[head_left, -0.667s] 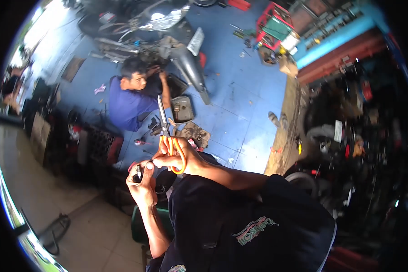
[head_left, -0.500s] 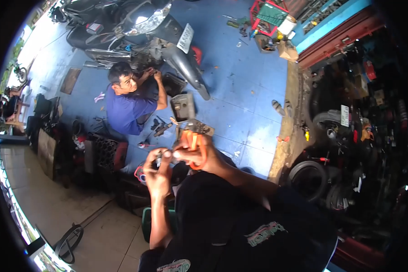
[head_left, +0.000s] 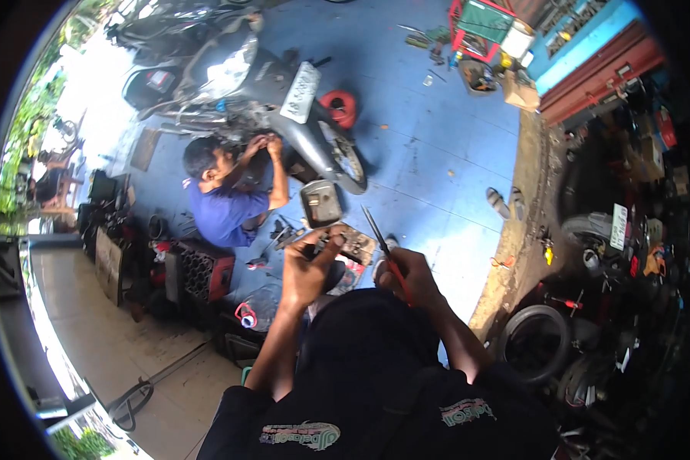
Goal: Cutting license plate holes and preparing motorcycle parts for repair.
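The orange handles of a pair of scissors [head_left: 399, 276] are gripped in the right grip [head_left: 412, 270], its fingers closed around them; the narrow blades are pointed up and away, held above the floor. The left grip [head_left: 305, 270] is curled nearly closed, and a small dark part [head_left: 319, 247] is pinched by its thumb and fingers, though its kind cannot be told. The two hands are held apart, in front of the dark shirt.

Beyond and below them, a flat, stained board [head_left: 357, 245] is seen on the blue tiled floor [head_left: 422, 161], with a grey tray [head_left: 303, 205] just past it. The blue tiles are marked by dark smudges and brightened by patches of light. Near the tray, a co-worker in a blue shirt [head_left: 222, 218] is seen low beside a parked motorcycle [head_left: 264, 84], both hands raised to it.

To the right, the blue floor is bordered by a worn yellowish ledge [head_left: 498, 284], beside which a pair of sandals [head_left: 498, 203] has been left. Past the ledge, a tyre [head_left: 507, 346] is half lost in shadow. At the far right, a red-framed crate [head_left: 487, 27] and a cardboard box [head_left: 521, 90] are placed. At lower left, tan tiles [head_left: 176, 391] are seen.
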